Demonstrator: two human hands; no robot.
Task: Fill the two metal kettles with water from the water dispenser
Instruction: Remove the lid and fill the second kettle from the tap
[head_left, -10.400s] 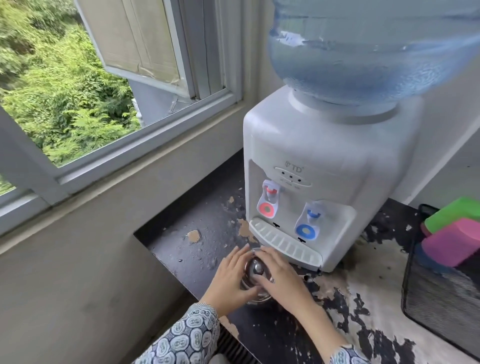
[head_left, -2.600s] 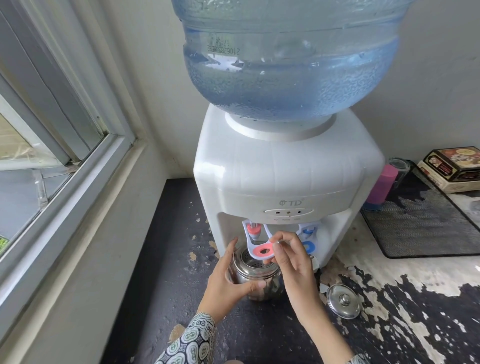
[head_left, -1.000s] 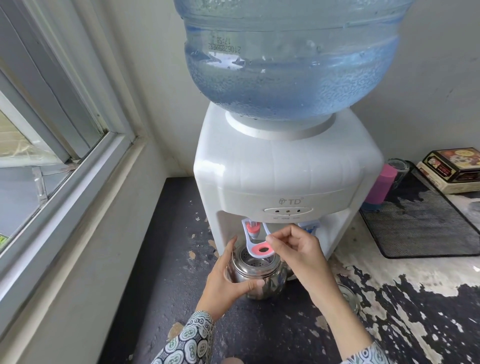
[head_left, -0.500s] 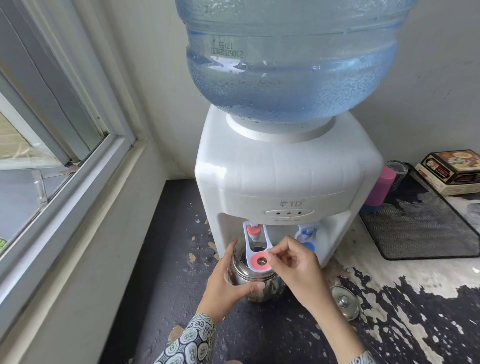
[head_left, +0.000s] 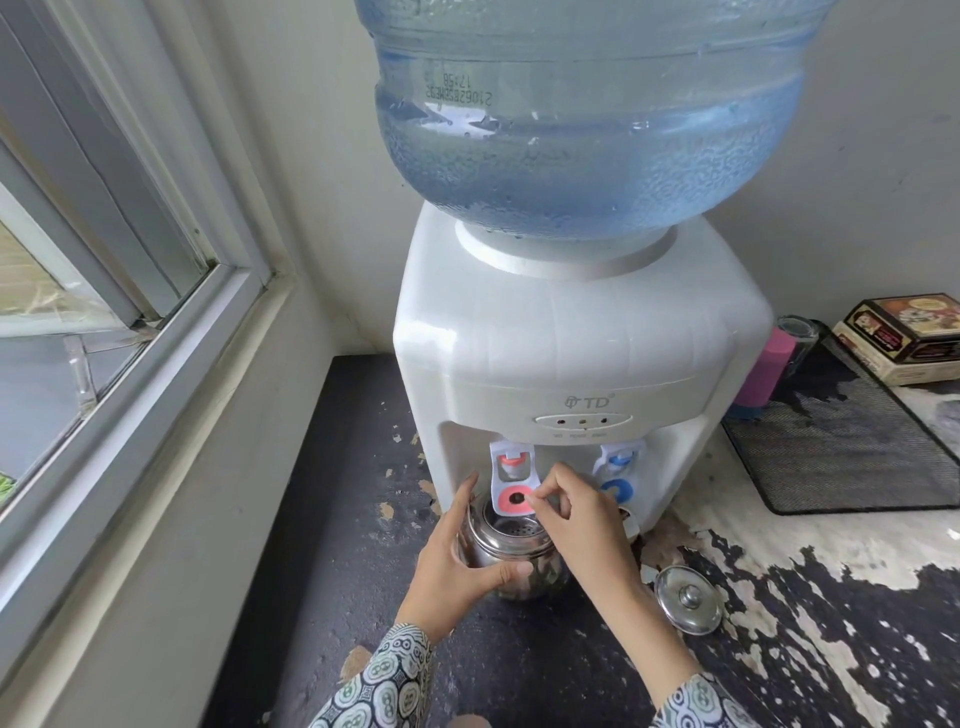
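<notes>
one kettle (head_left: 511, 553) sits lidless under the red tap (head_left: 514, 496). our left hand (head_left: 457, 566) wraps its slick steel belly; right hand (head_left: 576, 514) pinches the tap lever. it grows heavier filling (grip low, keep upright).

"TD" on water dispenser (head_left: 582, 358)

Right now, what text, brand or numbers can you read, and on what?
"TD", with a logo: front of the water dispenser.
"17:58" over a longer code, mirrored through the water bottle; code not reliably readable.
Indicator-light captions on the panel: too small.
Box print: blurred.
</notes>
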